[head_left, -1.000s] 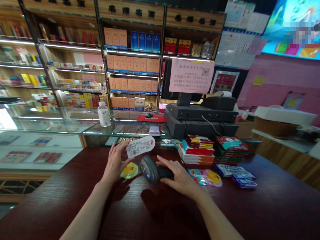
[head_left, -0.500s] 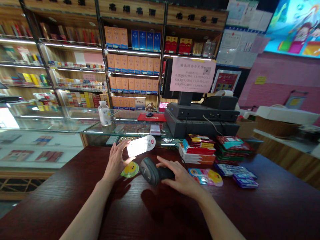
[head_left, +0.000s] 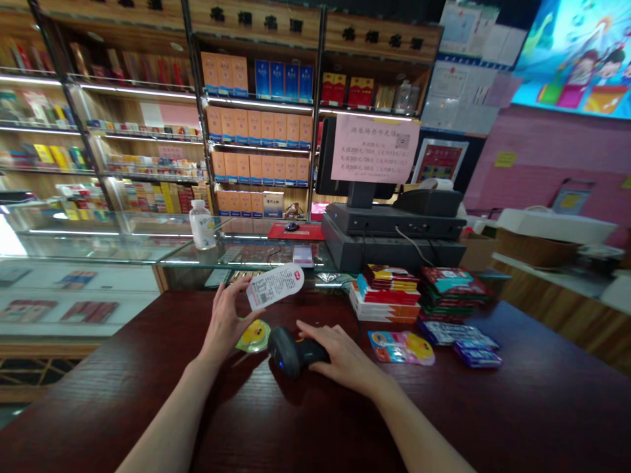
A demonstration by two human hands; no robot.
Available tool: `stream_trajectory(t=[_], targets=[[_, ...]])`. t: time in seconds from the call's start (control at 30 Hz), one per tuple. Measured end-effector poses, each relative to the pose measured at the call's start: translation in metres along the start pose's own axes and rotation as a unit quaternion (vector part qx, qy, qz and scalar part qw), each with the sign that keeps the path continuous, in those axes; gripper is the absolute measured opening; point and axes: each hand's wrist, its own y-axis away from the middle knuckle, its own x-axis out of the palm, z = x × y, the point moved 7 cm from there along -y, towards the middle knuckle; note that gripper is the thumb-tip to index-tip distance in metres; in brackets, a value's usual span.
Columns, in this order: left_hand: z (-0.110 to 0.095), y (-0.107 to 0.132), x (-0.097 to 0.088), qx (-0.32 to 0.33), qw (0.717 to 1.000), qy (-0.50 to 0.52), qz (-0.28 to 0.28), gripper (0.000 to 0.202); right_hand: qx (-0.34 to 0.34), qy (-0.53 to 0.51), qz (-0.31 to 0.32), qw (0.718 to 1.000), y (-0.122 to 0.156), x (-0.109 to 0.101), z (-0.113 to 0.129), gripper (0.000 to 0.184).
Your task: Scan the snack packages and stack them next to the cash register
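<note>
Between thumb and fingers, my left hand [head_left: 227,322] pinches a white card-backed package [head_left: 276,288], its printed side with a barcode and a red logo facing me. My right hand [head_left: 340,355] is wrapped round the handle of a black barcode scanner [head_left: 286,353], held low over the dark wooden counter; a small blue light glows on its head. A green and yellow duck-faced package [head_left: 254,335] lies on the counter just behind the scanner, partly covered by my left hand. To the right of my right hand lies a similar colourful package [head_left: 403,347] with a yellow face.
Stacked boxes [head_left: 387,299] and a pile of packets [head_left: 451,292] stand at the back right, with purple packets [head_left: 477,355] in front. Behind are a glass case, a cash register [head_left: 394,226] with a pink notice [head_left: 374,150], and a white bottle [head_left: 202,225].
The bright glare on the package is gone, so its barcode and print now show. My right hand and the scanner have shifted slightly left and down, and a blue light now shows on the scanner.
</note>
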Motion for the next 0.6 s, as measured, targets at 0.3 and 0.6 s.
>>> stream_trajectory(t=[0.3,0.6], targets=[[-0.013,-0.005,0.002,-0.022,0.999,0.036,0.01,0.054,0.008,0.013,0.017,1.0,-0.006,0.011,-0.002,0.081],[-0.03,-0.01,0.003,-0.09,0.983,0.155,0.033,0.054,0.007,-0.049,-0.265,0.963,0.004,-0.036,-0.026,0.053]])
